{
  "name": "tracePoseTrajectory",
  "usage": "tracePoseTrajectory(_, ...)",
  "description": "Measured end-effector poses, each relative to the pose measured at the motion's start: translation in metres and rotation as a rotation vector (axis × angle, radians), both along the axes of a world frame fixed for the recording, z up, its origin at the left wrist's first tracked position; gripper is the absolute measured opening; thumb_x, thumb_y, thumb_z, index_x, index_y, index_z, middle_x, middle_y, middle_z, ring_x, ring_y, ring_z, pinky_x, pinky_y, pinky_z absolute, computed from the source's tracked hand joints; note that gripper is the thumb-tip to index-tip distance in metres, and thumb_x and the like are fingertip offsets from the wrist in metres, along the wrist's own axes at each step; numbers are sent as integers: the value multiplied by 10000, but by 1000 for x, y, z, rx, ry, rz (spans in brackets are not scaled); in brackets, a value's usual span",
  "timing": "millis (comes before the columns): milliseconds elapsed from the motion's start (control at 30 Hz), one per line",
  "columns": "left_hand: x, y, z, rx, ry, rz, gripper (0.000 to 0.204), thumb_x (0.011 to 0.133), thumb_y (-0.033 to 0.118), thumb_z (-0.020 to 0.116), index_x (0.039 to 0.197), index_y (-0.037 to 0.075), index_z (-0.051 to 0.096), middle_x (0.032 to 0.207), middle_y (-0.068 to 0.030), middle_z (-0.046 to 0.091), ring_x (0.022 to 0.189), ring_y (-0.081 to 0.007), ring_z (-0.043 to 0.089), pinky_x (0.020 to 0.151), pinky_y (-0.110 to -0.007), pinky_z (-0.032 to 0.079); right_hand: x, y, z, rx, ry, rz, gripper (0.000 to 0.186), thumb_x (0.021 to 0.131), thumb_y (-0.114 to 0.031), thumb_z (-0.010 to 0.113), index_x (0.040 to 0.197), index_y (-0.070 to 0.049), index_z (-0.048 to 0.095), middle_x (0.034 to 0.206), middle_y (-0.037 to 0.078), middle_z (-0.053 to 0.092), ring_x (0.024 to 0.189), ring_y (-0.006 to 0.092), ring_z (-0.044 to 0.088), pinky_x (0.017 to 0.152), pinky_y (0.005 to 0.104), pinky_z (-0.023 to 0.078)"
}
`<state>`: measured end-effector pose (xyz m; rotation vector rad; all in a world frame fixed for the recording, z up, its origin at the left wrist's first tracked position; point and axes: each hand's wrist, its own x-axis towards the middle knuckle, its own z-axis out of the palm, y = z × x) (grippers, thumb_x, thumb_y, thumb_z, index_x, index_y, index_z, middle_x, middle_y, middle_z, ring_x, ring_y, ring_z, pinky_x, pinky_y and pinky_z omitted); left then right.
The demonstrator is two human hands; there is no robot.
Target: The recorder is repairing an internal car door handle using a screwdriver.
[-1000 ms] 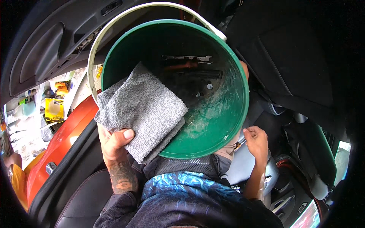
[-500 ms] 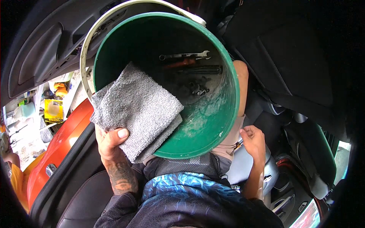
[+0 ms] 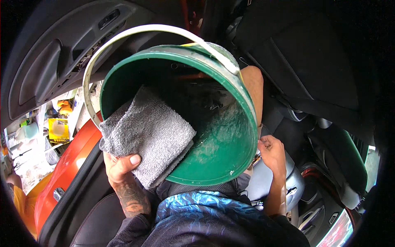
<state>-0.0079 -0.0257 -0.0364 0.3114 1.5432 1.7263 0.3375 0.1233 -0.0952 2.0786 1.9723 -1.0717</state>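
Note:
A folded grey cloth (image 3: 152, 131) is gripped in my left hand (image 3: 119, 166), thumb on top and fingers underneath. The cloth hangs over the near left rim of a large green bucket (image 3: 205, 164), which tilts with its mouth toward me. My left fingers are hidden beneath the cloth, so whether they also touch the rim does not show. Just outside the bucket's right side, my right hand (image 3: 272, 153) has its fingers curled; anything in them is hidden. Inside the dark bucket, an orange-red tool (image 3: 191, 76) and small metal pieces (image 3: 216, 106) are dimly visible.
The bucket's pale handle (image 3: 140, 29) arches over its far side. I sit inside a car, an interior door panel (image 3: 41, 61) at far left and a black seat (image 3: 304, 53) at right. Beyond the orange bodywork (image 3: 61, 181) lie a yellow box (image 3: 58, 129) and a person's yellow clothing (image 3: 31, 201).
The bucket has tipped further, its far rim dropping toward me and its handle swinging nearer. The wrench inside is now mostly hidden. The cloth stays in my left hand, slightly lower.

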Motion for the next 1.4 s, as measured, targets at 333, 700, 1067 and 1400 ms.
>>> tracePoseTrajectory(333, 36, 38, 4, 6, 88, -175, 741, 561, 48, 679, 1252, -59, 433, 1174, -147, 560, 1083, -252, 537, 976, -346, 369, -80, -21, 131, 407, 941, 702, 439, 711, -188, 713, 1063, 41, 584, 1129, 224, 572, 998, 314, 602, 844, 392, 495)
tracePoseTrajectory(700, 72, 42, -3, -91, -182, -103, 627, 638, -27, 617, 1238, -69, 440, 1168, -163, 560, 1074, -262, 554, 966, -363, 410, -145, -38, 89, 457, 400, 865, 435, 771, -151, 514, 1116, 111, 545, 1061, 254, 606, 1021, 334, 586, 935, 428, 409)
tracePoseTrajectory(1067, 83, 31, -14, -96, -404, 50, 619, 663, -22, 581, 1254, -42, 396, 1148, -146, 550, 1038, -262, 568, 923, -363, 457, -145, -36, 79, 521, 391, 1018, 376, 752, -153, 531, 1022, 105, 577, 942, 224, 622, 897, 305, 599, 864, 415, 446)
tracePoseTrajectory(1400, 76, 46, -4, -52, -138, -59, 544, 669, -61, 599, 1192, -34, 451, 1035, -81, 595, 912, -169, 589, 837, -300, 467, -142, -3, 104, 342, 477, 1124, 394, 829, -184, 526, 1105, 98, 541, 1110, 257, 580, 1060, 356, 562, 947, 436, 399)
